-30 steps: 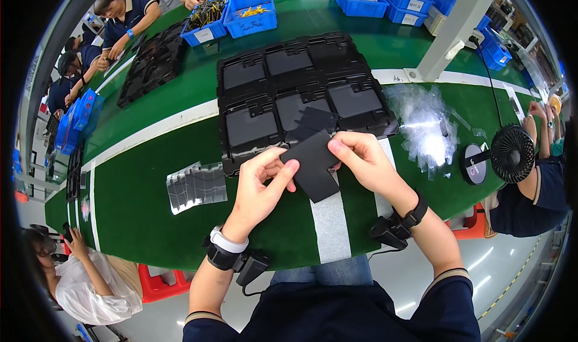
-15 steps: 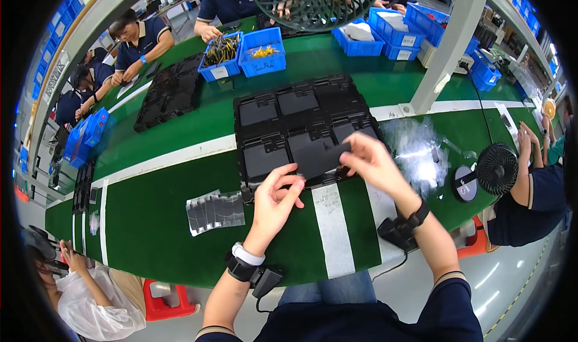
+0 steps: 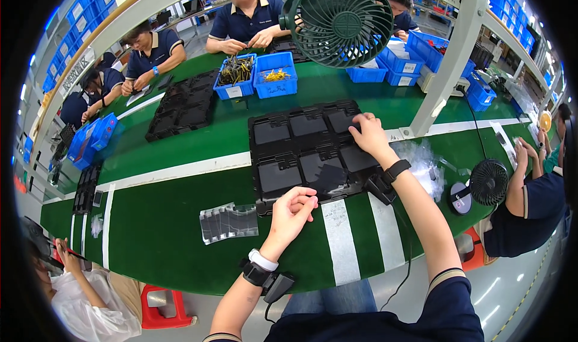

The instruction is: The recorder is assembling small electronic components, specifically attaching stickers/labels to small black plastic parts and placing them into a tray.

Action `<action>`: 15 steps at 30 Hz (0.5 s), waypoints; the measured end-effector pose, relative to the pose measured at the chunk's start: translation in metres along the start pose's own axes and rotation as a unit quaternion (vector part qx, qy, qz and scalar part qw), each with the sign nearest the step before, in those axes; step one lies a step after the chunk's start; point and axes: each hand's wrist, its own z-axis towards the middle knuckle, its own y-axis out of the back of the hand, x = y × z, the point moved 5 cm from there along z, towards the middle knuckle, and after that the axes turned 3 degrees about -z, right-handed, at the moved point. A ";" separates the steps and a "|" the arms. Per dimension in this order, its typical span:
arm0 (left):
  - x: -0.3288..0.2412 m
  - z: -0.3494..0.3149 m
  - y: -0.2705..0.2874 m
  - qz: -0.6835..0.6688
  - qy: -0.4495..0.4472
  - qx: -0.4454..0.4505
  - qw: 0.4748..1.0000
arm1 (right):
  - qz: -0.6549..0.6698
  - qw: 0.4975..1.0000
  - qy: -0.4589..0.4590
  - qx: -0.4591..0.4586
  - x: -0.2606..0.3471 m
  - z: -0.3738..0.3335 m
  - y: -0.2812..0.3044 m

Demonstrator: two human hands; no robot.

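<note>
Step in hand looks like work at the rear right pocket of the black plastic six-pocket tray (image 3: pixel 310 142) on the green counter (image 3: pixel 162 221); right hand (image 3: pixel 368 132) is there, fingers slightly spread, can't tell if pinching anything; left hand (image 3: pixel 293 214) by the near edge, fingers curled narrow, nothing visible held. Next move probably calls for a light edge grip; thin black rectangular sheet (image 3: pixel 331 178) lies askew over front middle pocket; flat dark-grey panels (image 3: pixel 280 176) in other pockets; blue plastic bin (image 3: pixel 277 88) behind holds small yellow parts (image 3: pixel 276 74).
</note>
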 end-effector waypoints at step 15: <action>-0.017 0.002 0.005 -0.012 0.003 0.022 1.000 | 0.047 0.953 0.266 0.134 0.094 -0.122 0.024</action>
